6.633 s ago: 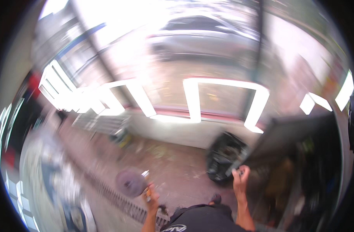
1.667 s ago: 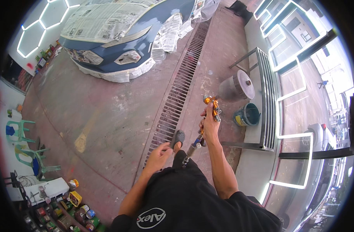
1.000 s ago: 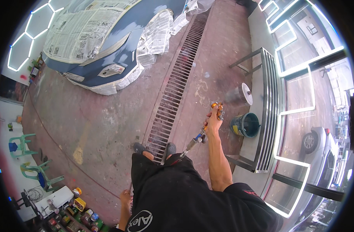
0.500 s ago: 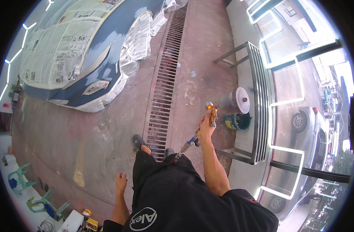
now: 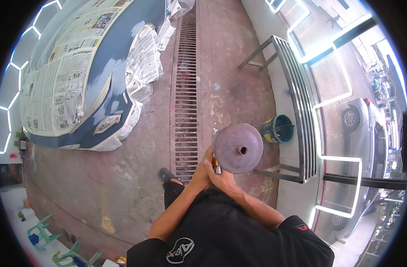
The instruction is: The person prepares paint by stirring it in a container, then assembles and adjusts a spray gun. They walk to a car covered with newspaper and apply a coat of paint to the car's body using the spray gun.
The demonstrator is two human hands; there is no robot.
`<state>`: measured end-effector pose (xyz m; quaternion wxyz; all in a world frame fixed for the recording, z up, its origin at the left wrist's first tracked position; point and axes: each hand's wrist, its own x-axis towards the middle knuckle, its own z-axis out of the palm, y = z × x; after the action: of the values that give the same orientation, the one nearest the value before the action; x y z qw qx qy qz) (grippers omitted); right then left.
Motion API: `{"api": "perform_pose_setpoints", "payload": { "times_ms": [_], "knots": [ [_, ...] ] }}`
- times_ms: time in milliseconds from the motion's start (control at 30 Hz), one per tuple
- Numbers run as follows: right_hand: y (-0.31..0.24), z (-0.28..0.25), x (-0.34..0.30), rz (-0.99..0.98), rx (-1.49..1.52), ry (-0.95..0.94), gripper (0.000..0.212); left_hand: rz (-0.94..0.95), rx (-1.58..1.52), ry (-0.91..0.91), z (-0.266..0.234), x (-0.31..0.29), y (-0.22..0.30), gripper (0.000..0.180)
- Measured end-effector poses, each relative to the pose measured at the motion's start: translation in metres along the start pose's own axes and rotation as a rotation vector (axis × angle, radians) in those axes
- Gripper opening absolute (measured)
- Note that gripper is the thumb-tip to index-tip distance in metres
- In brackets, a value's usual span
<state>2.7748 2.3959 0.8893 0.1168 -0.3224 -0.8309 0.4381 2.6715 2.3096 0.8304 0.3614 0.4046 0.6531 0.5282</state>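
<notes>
In the head view, the spray gun (image 5: 216, 163) is in the right grip (image 5: 222, 179), held in front of the person's lower body and above the floor (image 5: 232, 104). The right grip is wrapped round the handle, most of which the hands hide. The left grip (image 5: 200, 175) presses in against it from the person's left, its fingers running up beside the gun; what they close on, I cannot tell. The gun's orange body shows just beyond the hands, and its cup sits on the person's right, so that the round lid (image 5: 230, 138) covers part of the body.

The gun's long axis runs away from the person, roughly in line with the drain grate (image 5: 186, 102). Its silvery front end (image 5: 215, 132) points forward and its metal knob (image 5: 218, 170) back toward the person. The lid faces up at the camera, its short spout (image 5: 242, 150) on top; the bucket (image 5: 268, 131) stands beyond it to the right.

Half a second ago the left grip hung well apart at the person's side, and the lid faced rightward, with the cup's wall showing. Now the hands meet, and the hose fittings below the right grip are hidden.
</notes>
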Motion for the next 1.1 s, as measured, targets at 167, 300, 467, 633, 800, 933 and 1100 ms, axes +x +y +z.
{"api": "perform_pose_setpoints", "payload": {
  "times_ms": [167,300,467,633,800,933,1100],
  "knots": [
    [0.049,-0.109,-0.022,-0.259,0.009,-0.133,0.075,0.05,0.031,0.108,0.064,-0.024,-0.022,0.083],
    [0.099,-0.175,-0.056,-0.055,-0.046,-0.286,0.071,-0.155,-0.047,0.155,0.084,-0.057,0.024,0.077],
    [0.133,-0.203,-0.073,0.12,0.096,-0.229,0.053,-0.241,-0.064,0.208,0.099,-0.068,0.049,0.069],
    [0.133,-0.206,-0.075,0.065,0.17,-0.152,0.035,-0.292,-0.07,0.269,0.107,-0.084,0.067,0.062],
    [0.116,-0.21,-0.07,0.042,0.288,-0.132,0.027,-0.296,-0.074,0.339,0.117,-0.086,0.071,0.055],
    [0.092,-0.219,-0.055,0.064,0.477,-0.139,0.028,-0.288,-0.087,0.406,0.131,-0.082,0.068,0.05],
    [0.062,-0.222,-0.03,-0.02,0.616,-0.213,0.031,-0.307,-0.165,0.469,0.143,-0.078,0.077,0.044]
  ]
}}
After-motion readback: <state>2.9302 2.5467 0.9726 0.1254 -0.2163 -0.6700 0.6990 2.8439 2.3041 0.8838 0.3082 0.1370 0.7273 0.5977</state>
